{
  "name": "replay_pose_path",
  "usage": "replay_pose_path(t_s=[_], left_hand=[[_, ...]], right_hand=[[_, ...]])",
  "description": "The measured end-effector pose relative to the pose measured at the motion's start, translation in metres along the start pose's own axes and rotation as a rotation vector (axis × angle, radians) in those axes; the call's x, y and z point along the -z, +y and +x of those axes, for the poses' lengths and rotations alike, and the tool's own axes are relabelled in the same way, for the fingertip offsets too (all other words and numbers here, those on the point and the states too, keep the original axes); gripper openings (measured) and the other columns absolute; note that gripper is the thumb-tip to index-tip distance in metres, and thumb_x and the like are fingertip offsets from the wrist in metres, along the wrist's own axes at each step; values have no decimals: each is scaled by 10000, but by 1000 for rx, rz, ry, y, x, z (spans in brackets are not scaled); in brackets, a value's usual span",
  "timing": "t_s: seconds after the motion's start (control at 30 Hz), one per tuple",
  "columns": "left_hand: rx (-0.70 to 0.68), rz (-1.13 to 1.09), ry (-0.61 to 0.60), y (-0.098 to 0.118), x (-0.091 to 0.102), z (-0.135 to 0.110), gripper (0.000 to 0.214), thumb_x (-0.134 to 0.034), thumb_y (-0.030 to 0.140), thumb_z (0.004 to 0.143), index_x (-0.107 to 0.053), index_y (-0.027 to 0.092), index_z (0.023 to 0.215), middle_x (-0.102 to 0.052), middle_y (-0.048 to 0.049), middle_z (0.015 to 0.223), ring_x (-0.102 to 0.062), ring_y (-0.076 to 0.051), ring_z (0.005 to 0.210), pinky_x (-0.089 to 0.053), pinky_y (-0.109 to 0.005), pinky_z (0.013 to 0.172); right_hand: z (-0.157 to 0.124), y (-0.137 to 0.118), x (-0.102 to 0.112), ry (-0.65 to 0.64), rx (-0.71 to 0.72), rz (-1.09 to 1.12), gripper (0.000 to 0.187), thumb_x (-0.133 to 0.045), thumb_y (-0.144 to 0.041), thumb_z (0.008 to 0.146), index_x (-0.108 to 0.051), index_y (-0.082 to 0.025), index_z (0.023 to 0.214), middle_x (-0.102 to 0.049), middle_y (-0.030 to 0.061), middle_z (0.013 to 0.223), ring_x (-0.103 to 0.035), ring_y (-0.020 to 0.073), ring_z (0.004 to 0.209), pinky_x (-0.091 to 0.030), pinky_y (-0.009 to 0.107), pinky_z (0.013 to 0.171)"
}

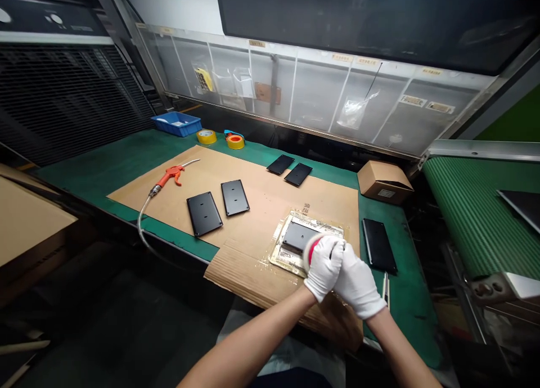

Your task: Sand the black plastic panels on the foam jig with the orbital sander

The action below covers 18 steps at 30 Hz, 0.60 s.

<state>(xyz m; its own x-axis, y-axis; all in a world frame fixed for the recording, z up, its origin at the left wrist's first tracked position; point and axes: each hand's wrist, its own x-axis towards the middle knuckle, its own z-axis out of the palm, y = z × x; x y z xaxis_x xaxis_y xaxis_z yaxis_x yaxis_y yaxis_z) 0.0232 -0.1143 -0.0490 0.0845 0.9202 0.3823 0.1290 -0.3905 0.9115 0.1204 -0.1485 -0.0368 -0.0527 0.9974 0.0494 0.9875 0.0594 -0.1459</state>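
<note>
Both my hands wear white gloves and are pressed together just past the near table edge. My left hand (324, 266) is closed round a small object with a red and white part (311, 249); I cannot make out what it is. My right hand (358, 281) is closed against the left one, its fingers curled. Right in front of them a dark plate (298, 235) lies in a clear plastic bag (291, 257) on a brown cardboard sheet (253, 208).
Two black plates (204, 212) (235, 197) lie mid-sheet, two more (280, 164) (298, 174) at the back, another (378, 244) on the green mat at right. An orange air gun (171, 176) with hose, tape rolls (235, 141), blue tray (177, 123), small carton (385, 183), conveyor (476, 213).
</note>
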Motion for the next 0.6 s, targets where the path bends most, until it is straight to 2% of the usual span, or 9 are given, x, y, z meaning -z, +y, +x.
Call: replay_pose_path(t_s=[0.03, 0.1, 0.27, 0.37, 0.47, 0.6], left_hand=[[-2, -5, -6, -1, -4, -1, 265, -451, 288, 1018, -698, 195, 988, -751, -88, 998, -696, -206, 986, -549, -374, 987], [39, 23, -56, -4, -14, 12, 263, -456, 289, 1015, -695, 189, 972, -751, -98, 1015, -695, -223, 1000, -538, -399, 1008], [152, 88, -228, -9, -43, 87, 285, -472, 256, 1001, -663, 173, 807, -761, -153, 952, -713, -298, 944, -532, -480, 990], [184, 99, -256, -7, -47, 108, 302, -476, 258, 997, -656, 178, 768, -764, -167, 922, -714, -327, 913, -540, -518, 950], [175, 76, -206, -2, -39, 87, 296, -471, 278, 1008, -685, 184, 827, -773, -147, 951, -715, -304, 919, -551, -488, 945], [60, 40, -75, 2, -21, 24, 291, -435, 273, 1025, -701, 201, 932, -766, -87, 979, -706, -231, 941, -558, -401, 958]], right_hand=[[-2, 3, -1, 1, -2, -3, 419, -450, -196, 957, -545, -77, 1348, -635, 206, 1190, -684, 233, 863, -516, 317, 737], [8, 13, 2, -18, -43, 12, 442, -477, -192, 940, -537, -70, 1360, -648, 208, 1191, -683, 235, 861, -519, 322, 751], [74, 38, 29, -123, -188, 88, 461, -587, -311, 911, -566, -111, 1326, -696, 165, 1136, -699, 236, 891, -487, 305, 770], [91, 43, 40, -101, -180, 102, 448, -575, -297, 918, -562, -100, 1320, -703, 167, 1104, -705, 239, 921, -454, 302, 769], [72, 36, 37, -75, -192, 100, 401, -543, -281, 928, -560, -102, 1287, -705, 155, 1035, -702, 227, 827, -431, 294, 692], [18, 21, 14, -40, -100, 82, 391, -502, -185, 916, -537, -107, 1297, -677, 132, 1036, -681, 198, 771, -438, 272, 649]])
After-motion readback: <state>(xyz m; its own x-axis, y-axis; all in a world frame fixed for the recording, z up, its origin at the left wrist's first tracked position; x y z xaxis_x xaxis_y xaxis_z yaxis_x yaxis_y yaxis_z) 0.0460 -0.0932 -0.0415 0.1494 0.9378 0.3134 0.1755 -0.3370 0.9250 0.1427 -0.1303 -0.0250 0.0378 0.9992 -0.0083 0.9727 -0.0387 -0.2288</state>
